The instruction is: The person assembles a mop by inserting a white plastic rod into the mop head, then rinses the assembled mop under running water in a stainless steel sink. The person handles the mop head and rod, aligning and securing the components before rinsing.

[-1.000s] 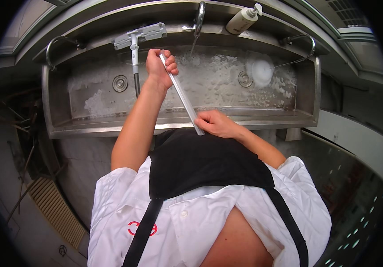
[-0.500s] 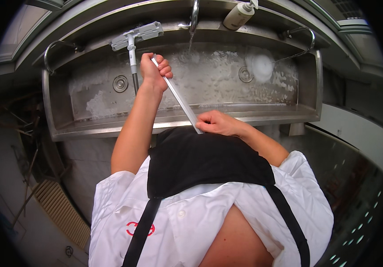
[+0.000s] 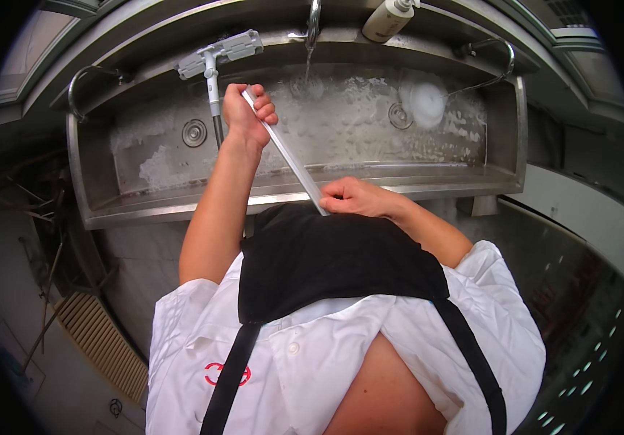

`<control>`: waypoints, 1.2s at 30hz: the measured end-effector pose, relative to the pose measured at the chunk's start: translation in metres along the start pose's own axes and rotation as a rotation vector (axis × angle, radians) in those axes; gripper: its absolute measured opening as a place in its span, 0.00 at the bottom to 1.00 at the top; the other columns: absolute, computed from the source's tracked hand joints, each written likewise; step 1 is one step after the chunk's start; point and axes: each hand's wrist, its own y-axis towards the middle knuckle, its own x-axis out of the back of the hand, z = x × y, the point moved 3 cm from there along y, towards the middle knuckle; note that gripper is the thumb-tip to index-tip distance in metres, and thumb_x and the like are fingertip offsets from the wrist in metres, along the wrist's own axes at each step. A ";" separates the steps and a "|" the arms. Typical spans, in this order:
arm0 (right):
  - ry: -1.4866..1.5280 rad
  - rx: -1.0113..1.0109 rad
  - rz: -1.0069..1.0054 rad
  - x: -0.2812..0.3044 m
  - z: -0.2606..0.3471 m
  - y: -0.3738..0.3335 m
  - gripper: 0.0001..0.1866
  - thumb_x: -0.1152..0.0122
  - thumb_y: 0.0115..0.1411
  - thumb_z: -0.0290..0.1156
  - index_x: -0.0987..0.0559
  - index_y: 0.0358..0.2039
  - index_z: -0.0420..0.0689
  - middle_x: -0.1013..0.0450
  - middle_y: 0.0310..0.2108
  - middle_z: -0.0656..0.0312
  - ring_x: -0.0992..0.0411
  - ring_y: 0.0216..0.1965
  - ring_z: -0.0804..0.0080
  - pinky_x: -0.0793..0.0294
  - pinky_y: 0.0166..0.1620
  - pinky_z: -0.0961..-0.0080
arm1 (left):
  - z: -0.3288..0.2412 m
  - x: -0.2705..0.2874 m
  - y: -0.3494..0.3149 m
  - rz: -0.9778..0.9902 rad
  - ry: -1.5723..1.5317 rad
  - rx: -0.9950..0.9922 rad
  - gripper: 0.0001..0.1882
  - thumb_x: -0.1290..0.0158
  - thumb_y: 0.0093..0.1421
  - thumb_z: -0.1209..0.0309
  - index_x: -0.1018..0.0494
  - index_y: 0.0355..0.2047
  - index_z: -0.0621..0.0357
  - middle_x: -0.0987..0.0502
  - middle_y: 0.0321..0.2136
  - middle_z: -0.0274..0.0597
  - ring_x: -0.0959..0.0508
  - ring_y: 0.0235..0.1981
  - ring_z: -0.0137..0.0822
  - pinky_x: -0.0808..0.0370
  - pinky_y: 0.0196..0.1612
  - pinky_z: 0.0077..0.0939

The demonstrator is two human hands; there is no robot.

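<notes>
Across the front of the sink slants a long, narrow white strip. Its upper end passes through my left hand, whose fingers are wrapped round it. My right hand pinches the lower end close to my black apron; the tip there is partly hidden. Just left of my left hand stands a mop-like tool with a grey clamp head, a white neck and a dark pole. The lower part of that pole disappears behind my left forearm.
A long steel sink with foam patches and two drains runs in front of me. Water falls from the middle tap; the right tap also runs, by a foamy white round patch. A pump bottle stands on the back ledge.
The whole view has shifted slightly. Both hands keep their hold on the white strip, with hardly any movement.
</notes>
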 end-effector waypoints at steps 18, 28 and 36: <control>0.380 0.071 -0.178 0.008 0.032 0.028 0.19 0.57 0.74 0.44 0.27 0.38 0.41 0.28 0.23 0.66 0.31 0.22 0.81 0.32 0.28 0.82 | -0.074 0.005 0.012 0.350 -0.214 -0.124 0.18 0.64 0.65 0.55 0.36 0.25 0.53 0.45 0.15 0.30 0.45 0.13 0.26 0.47 0.17 0.22; 0.088 0.236 -0.545 -0.008 0.033 0.025 0.11 0.47 0.70 0.32 0.26 0.30 0.41 0.35 0.18 0.71 0.41 0.21 0.85 0.41 0.25 0.81 | -0.059 -0.029 -0.045 0.329 -0.185 -0.236 0.22 0.65 0.66 0.51 0.38 0.21 0.51 0.44 0.16 0.29 0.45 0.15 0.25 0.46 0.19 0.22; 0.047 0.259 -0.508 -0.015 0.042 0.023 0.14 0.47 0.70 0.36 0.27 0.29 0.40 0.32 0.16 0.68 0.36 0.19 0.81 0.35 0.25 0.76 | -0.065 -0.028 -0.049 0.425 -0.136 -0.223 0.24 0.64 0.67 0.52 0.45 0.17 0.48 0.49 0.14 0.27 0.50 0.13 0.24 0.52 0.15 0.21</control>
